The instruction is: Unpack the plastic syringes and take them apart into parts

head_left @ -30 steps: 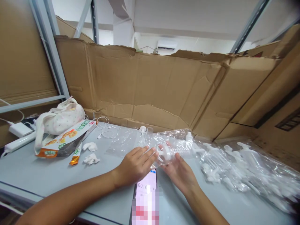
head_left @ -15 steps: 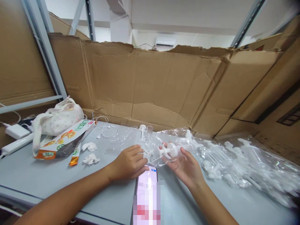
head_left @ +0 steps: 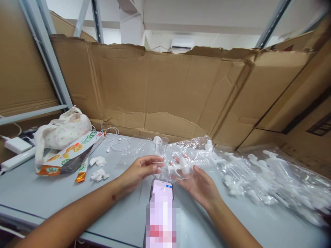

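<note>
A large clear plastic syringe (head_left: 199,163) with a white plunger lies inside a transparent plastic bag (head_left: 178,148). My right hand (head_left: 198,184) is closed around it from below, its thumb pressing the barrel through the film. At the plunger end, my left hand (head_left: 144,168) has its thumb and fingers brought together on the edge of the bag. Just below both hands lies a phone (head_left: 162,193) with its screen lit and partly blurred out. Behind the bag are another white plunger (head_left: 156,143) and a short clear barrel (head_left: 164,141).
Several bagged syringes (head_left: 258,175) are heaped on the right of the grey table (head_left: 124,213). To the left are a snack box (head_left: 69,153), crumpled tissues (head_left: 99,175), white earphones (head_left: 113,146), a cloth bag (head_left: 64,127) and a power strip (head_left: 18,160). Cardboard (head_left: 155,89) walls the back.
My left hand has turned and its fingers have straightened toward the bag's end. The bag is more spread out and raised. My right hand still holds the syringe, shifted slightly left.
</note>
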`<state>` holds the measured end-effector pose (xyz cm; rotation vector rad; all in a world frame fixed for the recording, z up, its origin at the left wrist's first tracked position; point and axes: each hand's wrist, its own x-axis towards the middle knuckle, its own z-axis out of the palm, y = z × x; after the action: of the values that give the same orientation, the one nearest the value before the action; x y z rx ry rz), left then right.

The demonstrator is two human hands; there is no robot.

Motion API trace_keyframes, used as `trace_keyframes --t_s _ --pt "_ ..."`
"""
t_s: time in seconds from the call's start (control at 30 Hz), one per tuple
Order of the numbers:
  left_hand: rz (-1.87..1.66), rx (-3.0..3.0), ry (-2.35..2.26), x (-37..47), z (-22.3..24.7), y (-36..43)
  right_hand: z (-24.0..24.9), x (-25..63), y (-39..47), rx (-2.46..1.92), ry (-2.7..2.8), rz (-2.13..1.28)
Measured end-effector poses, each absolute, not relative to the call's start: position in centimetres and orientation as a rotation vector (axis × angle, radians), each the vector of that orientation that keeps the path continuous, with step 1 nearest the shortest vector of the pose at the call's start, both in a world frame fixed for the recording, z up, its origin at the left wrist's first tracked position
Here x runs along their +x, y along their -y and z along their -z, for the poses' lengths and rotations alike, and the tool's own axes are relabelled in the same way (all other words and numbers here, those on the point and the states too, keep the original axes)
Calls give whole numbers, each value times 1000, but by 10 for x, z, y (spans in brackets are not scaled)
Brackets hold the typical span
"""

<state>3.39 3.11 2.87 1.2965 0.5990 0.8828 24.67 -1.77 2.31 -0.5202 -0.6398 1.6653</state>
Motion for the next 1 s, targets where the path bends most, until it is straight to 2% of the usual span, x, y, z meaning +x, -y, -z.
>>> trace_keyframes --t_s 0.43,1.0 --pt "-736 1650 -570 31 -37 -28 -4 240 18 -506 861 -1754" --pt "-1085 2052 -882 5 -62 -34 -15 267 0 -473 522 -1576"
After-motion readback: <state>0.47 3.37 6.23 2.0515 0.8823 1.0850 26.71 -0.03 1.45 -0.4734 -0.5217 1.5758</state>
